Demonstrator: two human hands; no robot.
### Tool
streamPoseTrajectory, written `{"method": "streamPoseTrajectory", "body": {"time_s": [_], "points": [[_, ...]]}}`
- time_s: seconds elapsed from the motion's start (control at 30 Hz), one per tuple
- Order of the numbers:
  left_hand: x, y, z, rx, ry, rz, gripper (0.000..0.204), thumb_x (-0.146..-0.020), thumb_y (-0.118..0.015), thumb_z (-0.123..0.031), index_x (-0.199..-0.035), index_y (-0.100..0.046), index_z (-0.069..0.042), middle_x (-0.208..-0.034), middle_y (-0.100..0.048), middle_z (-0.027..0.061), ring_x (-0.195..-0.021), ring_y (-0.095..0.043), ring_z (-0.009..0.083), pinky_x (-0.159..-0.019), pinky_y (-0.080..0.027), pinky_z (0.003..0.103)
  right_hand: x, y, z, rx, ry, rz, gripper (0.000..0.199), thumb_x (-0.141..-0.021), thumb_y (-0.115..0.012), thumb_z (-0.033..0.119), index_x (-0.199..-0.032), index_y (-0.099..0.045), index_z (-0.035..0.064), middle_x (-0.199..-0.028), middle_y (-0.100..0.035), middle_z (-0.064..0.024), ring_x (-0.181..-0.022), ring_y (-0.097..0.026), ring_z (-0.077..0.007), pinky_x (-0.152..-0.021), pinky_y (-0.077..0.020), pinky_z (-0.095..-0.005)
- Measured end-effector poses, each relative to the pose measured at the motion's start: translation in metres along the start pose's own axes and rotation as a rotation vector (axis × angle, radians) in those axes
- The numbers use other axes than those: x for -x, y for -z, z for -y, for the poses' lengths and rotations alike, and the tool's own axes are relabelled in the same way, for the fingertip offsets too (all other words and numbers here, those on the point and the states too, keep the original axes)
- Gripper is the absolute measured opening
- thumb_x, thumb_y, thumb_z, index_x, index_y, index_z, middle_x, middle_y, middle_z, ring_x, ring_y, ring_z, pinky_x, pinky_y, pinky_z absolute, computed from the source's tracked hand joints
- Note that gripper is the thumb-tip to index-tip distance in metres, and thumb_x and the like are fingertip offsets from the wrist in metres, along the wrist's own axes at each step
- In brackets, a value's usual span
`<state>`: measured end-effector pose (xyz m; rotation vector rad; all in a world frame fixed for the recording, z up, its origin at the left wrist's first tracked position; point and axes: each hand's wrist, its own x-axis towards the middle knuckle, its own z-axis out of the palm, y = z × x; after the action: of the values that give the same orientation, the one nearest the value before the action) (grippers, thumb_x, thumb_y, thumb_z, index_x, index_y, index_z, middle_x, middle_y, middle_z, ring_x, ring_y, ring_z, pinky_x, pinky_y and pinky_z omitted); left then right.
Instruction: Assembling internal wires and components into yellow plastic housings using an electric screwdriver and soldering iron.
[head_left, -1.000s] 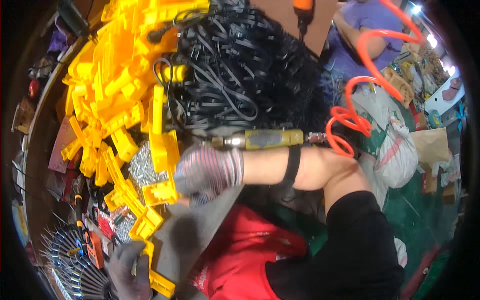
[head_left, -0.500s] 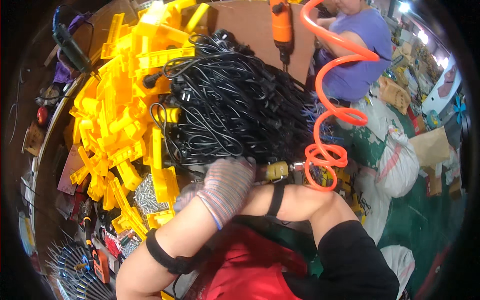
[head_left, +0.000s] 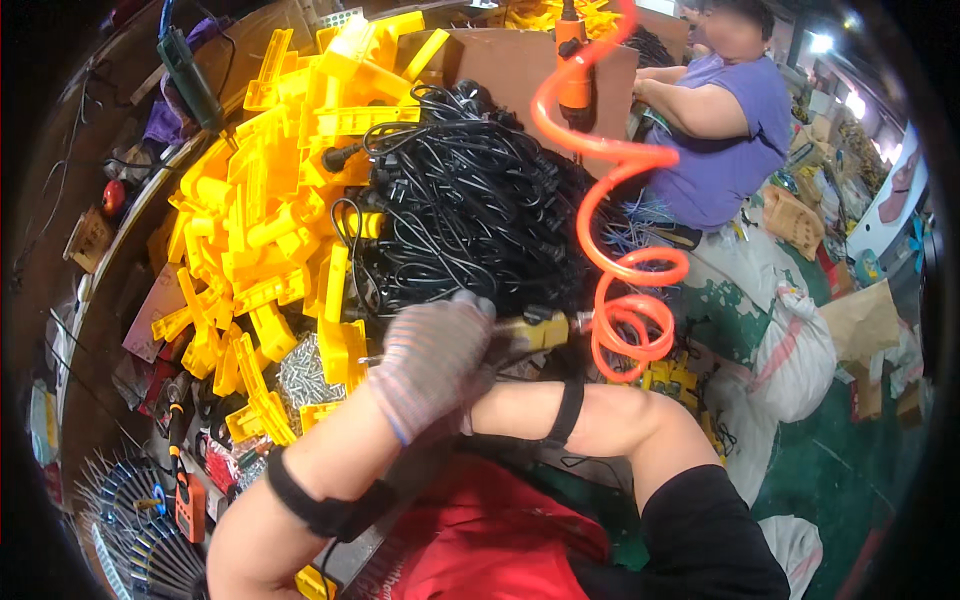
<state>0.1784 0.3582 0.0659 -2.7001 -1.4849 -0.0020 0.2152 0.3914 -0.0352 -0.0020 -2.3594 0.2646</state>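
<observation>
1 yellow-green, cylindrical power tool [head_left: 538, 334] lies nearly level, just off the view's centre toward 4 o'clock; its middle is hidden, its thin metal tip points to 9 o'clock, its hose end to 3 o'clock.

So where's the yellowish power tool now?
In the head view, the yellowish power tool shows just right of centre, below the black cable pile, between the gloved left hand and the coiled orange hose.

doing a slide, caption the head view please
Gloved left hand over a tool on a coiled hose, beside black cords and yellow parts.
</observation>
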Motion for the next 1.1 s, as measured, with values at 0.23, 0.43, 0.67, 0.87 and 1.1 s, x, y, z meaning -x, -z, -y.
{"method": "streamPoseTrajectory", "body": {"time_s": [0.23, 0.43, 0.67, 0.87, 1.1], "points": [[0.041, 0.048, 0.031, 0.407, 0.147, -0.587, 0.034, -0.074, -0.075, -0.022, -0.095, -0.058, -0.002, -0.079, -0.062, 0.0105, -0.069, -0.062, 0.0235, -0.062, -0.049, 0.034, 0.0, 0.059, 0.041, -0.12, -0.333, 0.142, 0.024, -0.077, -0.064, 0.023, -0.097, -0.066, 0.0092, -0.09, -0.067, -0.0092, -0.093, -0.063, -0.0247, -0.089, -0.0472, -0.0391], [0.029, 0.033, 0.059, 1.065, 0.434, -0.62, 0.033, -0.078, -0.073, -0.024, -0.097, -0.06, 0.0, -0.077, -0.062, 0.0058, -0.071, -0.058, 0.0106, -0.066, -0.048, 0.027, 0.035, 0.104, 0.023, 0.068, -0.685, 0.018, 0.025, -0.083, -0.059, 0.032, -0.088, -0.065, 0.0075, -0.08, -0.064, -0.0161, -0.078, -0.065, -0.036, -0.068, -0.0524, -0.0446], [0.009, -0.051, 0.061, 0.583, 0.594, -0.596, 0.044, -0.072, -0.077, -0.033, -0.093, -0.056, 0.0, -0.087, -0.062, 0.0241, -0.085, -0.061, 0.0418, -0.075, -0.048, 0.046, 0.064, 0.093, 0.026, 0.141, -0.677, 0.043, 0.019, -0.083, -0.06, 0.031, -0.085, -0.062, 0.0123, -0.077, -0.062, -0.0119, -0.072, -0.064, -0.034, -0.065, -0.0524, -0.0439], [0.008, -0.05, 0.059, 0.681, 0.577, -0.552, 0.045, -0.074, -0.076, -0.034, -0.095, -0.055, 0.0, -0.089, -0.063, 0.0227, -0.086, -0.061, 0.041, -0.077, -0.049, 0.046, 0.059, 0.119, 0.028, 0.113, -0.642, -0.107, 0.009, -0.08, -0.065, 0.013, -0.083, -0.064, 0.005, -0.076, -0.063, -0.0143, -0.071, -0.064, -0.0339, -0.062, -0.0505, -0.0386], [0.028, -0.043, 0.063, 0.531, 0.617, -0.495, 0.044, -0.079, -0.073, -0.032, -0.104, -0.053, -0.002, -0.104, -0.057, 0.021, -0.092, -0.06, 0.0409, -0.079, -0.049, 0.047, 0.013, 0.208, -0.022, 0.4, -0.767, -0.71, 0.011, -0.087, -0.06, 0.01, -0.085, -0.065, 0.0004, -0.076, -0.065, -0.0152, -0.069, -0.065, -0.0258, -0.067, -0.0498, -0.0334]]}}
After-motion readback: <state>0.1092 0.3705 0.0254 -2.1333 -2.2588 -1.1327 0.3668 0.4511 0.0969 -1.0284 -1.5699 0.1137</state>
